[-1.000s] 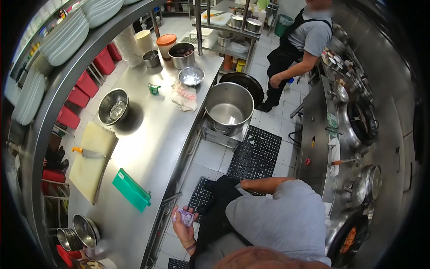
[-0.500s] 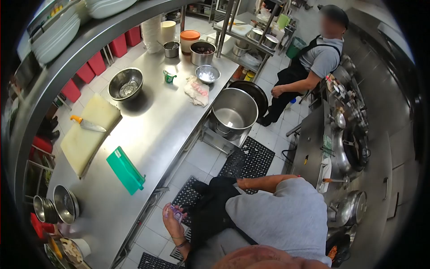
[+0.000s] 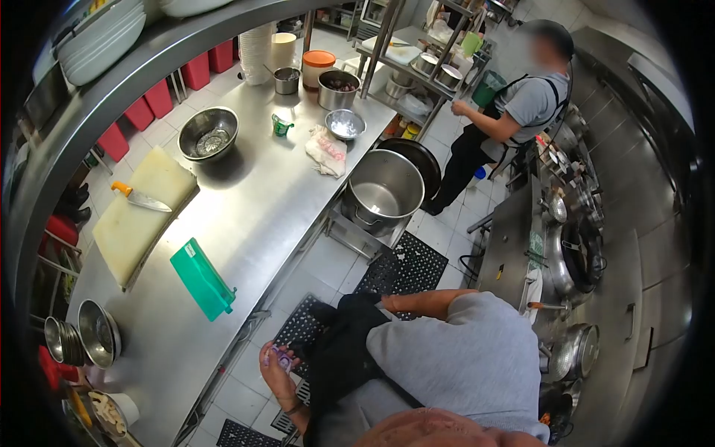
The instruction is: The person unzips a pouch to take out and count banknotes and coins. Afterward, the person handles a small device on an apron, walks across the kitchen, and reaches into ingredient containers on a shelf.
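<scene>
Left hand: the left hand [image 3: 277, 370] hangs low off the bench [image 3: 246, 223] edge, fingers curled round a small purple-and-white packet [image 3: 283, 360].
Right hand: out of sight; only the forearm [image 3: 417, 302] shows, folded across the body, so I cannot tell how that hand stands.
Packet: in the left hand, over the floor, just off the bench's near corner; thin, glossy, crumpled-looking.
Progress: my read is that it's early; the packet looks unopened, though it is too small to be sure, and nothing from it lies on the bench.
Bench: long brushed steel, bright with glare down the middle.
On the bench, near end: a flat green box [image 3: 201, 279], rectangular, plastic-looking; nested steel bowls [image 3: 82, 339] at the corner.
On the bench, left side: a pale cutting board [image 3: 134, 223], worn, with an orange-handled knife [image 3: 138, 198] lying on it.
On the bench, far end: a round steel bowl [image 3: 208, 134], a crumpled cloth [image 3: 326, 153], a smaller shiny bowl [image 3: 345, 124].
Beside the bench: a big steel pot [image 3: 381, 192], deep and seemingly empty, on a low stand.
Co-worker: a person [image 3: 514, 112] in grey shirt and dark apron stands beyond the pot.
</scene>
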Demonstrator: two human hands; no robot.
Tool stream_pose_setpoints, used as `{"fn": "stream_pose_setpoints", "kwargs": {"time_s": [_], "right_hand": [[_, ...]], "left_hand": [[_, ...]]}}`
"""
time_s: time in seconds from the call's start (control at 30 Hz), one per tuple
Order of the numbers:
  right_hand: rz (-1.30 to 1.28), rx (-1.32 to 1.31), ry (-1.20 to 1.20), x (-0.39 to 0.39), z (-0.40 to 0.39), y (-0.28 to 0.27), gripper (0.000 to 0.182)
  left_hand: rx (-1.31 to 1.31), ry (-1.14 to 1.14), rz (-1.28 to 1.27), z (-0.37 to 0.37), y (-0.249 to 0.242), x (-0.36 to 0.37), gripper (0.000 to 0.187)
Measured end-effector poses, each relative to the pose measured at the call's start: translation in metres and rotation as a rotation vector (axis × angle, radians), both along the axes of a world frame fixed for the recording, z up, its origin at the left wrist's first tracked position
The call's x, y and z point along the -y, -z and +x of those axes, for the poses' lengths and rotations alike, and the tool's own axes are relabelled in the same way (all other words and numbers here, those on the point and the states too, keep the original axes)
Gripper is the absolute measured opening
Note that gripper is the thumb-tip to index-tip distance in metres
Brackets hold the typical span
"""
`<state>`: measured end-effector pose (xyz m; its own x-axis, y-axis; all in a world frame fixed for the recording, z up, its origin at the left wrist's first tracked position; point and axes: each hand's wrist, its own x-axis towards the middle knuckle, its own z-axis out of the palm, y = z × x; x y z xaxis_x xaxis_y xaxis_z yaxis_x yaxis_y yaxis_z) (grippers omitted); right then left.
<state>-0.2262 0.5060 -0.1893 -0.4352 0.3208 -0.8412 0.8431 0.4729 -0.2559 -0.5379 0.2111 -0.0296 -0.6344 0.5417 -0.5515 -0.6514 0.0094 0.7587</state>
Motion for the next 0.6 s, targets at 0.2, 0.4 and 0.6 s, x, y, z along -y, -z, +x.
{"fn": "stream_pose_setpoints", "kwargs": {"time_s": [0.2, 0.4, 0.6], "right_hand": [[-0.019, -0.016, -0.065, -0.001, -0.02, -0.027, 0.066], [-0.03, -0.012, -0.209, -0.002, -0.031, -0.016, 0.051], [-0.02, -0.026, -0.162, -0.001, -0.027, -0.018, 0.045]], "left_hand": [[-0.124, 0.127, -0.161, -0.007, 0.016, 0.002, 0.025], [-0.767, 0.748, -0.655, 0.004, 0.082, 0.023, 0.047], [-0.806, 1.082, -0.659, 0.013, 0.11, 0.05, 0.06]]}}
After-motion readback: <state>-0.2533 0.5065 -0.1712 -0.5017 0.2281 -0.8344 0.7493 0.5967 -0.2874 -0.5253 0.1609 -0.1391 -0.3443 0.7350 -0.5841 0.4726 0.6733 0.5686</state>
